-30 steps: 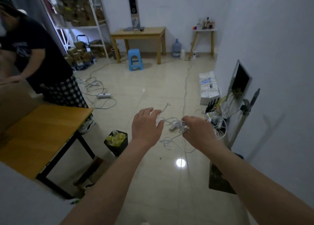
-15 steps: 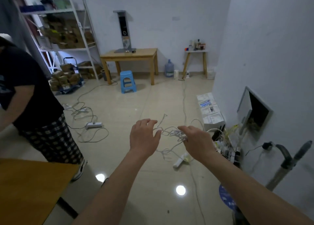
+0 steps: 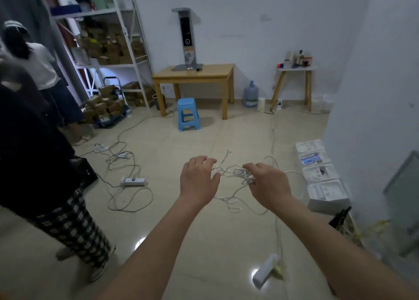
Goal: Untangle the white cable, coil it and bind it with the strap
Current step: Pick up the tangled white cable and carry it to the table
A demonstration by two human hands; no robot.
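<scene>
A thin white cable hangs in a tangled knot between my two hands, held out in front of me above the floor. My right hand grips the thick part of the tangle with curled fingers. My left hand is spread, its fingertips touching strands at the tangle's left side. Loose loops droop below the hands and one end sticks up above them. No strap shows in view.
A person in checked trousers stands close on my left, another person farther back. Power strips and cables lie on the floor. White boxes line the right wall. A blue stool and wooden table stand ahead.
My view has lifted from the near table and floor toward the room's far wall. Both hands stay on the tangle, with the left fingers spreading a little wider.
</scene>
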